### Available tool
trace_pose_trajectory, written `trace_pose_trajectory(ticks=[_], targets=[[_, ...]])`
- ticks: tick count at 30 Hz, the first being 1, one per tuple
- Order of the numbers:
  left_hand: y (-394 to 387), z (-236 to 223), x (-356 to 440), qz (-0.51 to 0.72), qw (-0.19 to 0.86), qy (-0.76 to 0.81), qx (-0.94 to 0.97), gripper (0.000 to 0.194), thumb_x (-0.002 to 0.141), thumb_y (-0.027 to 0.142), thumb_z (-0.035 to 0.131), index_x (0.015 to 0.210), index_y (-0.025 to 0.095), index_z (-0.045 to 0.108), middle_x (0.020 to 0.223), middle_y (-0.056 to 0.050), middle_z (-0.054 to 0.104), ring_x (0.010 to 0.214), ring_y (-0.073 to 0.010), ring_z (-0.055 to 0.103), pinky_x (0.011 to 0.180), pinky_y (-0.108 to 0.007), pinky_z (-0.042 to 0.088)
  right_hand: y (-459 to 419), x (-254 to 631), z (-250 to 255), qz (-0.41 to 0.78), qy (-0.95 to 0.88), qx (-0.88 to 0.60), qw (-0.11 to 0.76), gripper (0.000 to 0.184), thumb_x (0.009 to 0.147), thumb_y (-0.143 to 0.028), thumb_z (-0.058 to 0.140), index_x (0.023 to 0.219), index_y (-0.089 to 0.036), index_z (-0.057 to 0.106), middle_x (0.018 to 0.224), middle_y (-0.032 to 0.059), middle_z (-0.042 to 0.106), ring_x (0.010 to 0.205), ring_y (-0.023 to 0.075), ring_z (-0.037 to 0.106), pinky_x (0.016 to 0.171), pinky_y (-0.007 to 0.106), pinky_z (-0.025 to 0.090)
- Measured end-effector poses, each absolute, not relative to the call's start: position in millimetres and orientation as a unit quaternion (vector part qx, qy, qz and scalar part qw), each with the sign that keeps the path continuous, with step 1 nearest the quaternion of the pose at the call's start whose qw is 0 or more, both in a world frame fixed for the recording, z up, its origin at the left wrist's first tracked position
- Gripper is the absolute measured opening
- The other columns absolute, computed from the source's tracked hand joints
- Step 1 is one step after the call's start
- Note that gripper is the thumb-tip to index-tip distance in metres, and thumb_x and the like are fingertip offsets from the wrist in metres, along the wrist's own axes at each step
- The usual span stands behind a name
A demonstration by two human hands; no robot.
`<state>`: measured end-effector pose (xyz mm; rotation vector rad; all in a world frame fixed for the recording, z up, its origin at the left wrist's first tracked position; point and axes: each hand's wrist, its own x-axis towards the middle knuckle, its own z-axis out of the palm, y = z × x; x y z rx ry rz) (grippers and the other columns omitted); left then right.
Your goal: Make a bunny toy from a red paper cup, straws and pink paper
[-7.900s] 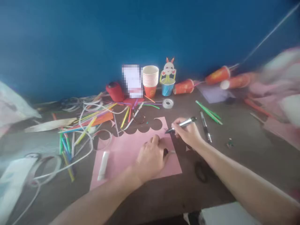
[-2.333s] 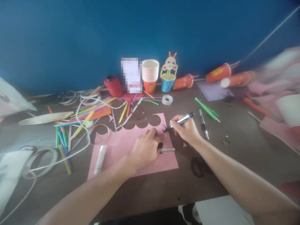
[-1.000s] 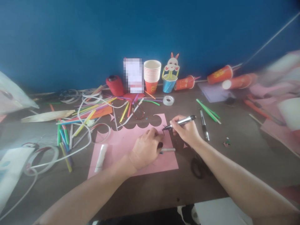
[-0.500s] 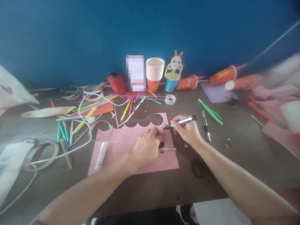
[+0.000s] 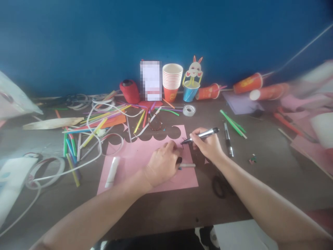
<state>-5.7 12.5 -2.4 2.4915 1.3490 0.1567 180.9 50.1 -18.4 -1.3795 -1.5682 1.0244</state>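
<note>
A sheet of pink paper (image 5: 127, 163) with a scalloped far edge lies on the table. My right hand (image 5: 206, 142) is closed around a marker pen (image 5: 204, 134) with a silver barrel and dark ends. Its tip touches the paper near the right edge, where a few dark lines show. My left hand (image 5: 163, 161) rests on the paper with curled fingers. A small black cap-like piece (image 5: 179, 160) pokes out from them. Beside it lies a thin grey tube (image 5: 187, 166), its left end partly hidden. A white glue stick (image 5: 112, 172) lies on the left of the sheet.
Coloured straws (image 5: 93, 133) and a white cable (image 5: 90, 118) crowd the left. Behind stand stacked paper cups (image 5: 172, 80), a blue cup with a rabbit (image 5: 191, 91) and red yarn (image 5: 130, 92). On the right are another pen (image 5: 229, 139), dark scissors (image 5: 218, 186) and green straws (image 5: 231, 123).
The marker tip has shifted very slightly, and the dark lines beneath it look a little different. My left hand stays on the paper in the same place.
</note>
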Motion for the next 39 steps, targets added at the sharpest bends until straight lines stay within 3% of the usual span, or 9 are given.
trace_pose_trajectory(ticks=[39], targets=[[10.6, -1.1, -5.6, 0.059, 0.133, 0.472, 0.869, 0.024, 0.083, 0.022, 0.045, 0.101, 0.02, 0.061, 0.097, -0.009, 0.053, 0.088, -0.0234, 0.057, 0.065, -0.034, 0.052, 50.2, 182.4, -20.3, 0.394, -0.644, -0.534, 0.381, 0.022, 0.082, -0.035, 0.056, 0.069, -0.018, 0.056, 0.047, -0.0037, 0.054, 0.042, 0.0104, 0.053, 0.043, 0.021, 0.04]])
